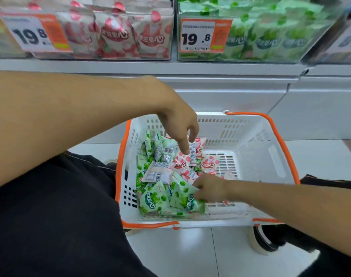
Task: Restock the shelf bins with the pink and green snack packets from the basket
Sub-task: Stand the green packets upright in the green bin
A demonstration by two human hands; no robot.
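The shelf [170, 66] is running across the top of the view, carrying the pink-packet bin [114, 33] up and to the left of the basket and the green-packet bin [250, 37] up and to its right, each fronted by an orange price tag; the white basket with orange rim [270, 148] is sitting on the tiled floor [190, 252] below the shelf, between the person's knees.

Inside the basket the packets are lying heaped against its left wall; the green packets [152, 198] are crowding the near-left corner, the pink packets [208, 163] are lying toward the middle and far side, long axes pointing every way.

The left hand [180, 124] is hanging over the far-left part of the basket, fingers loosely extended and pointing down, holding nothing, forefinger just above a pink packet; the right hand [208, 188] is reaching in across the near rim, fingers curling round a green triangular packet [183, 196] at its right edge.

The right hand is nearer the green pile, the left nearer the pink; each likely needs to cross upward to the opposite-lying bin.
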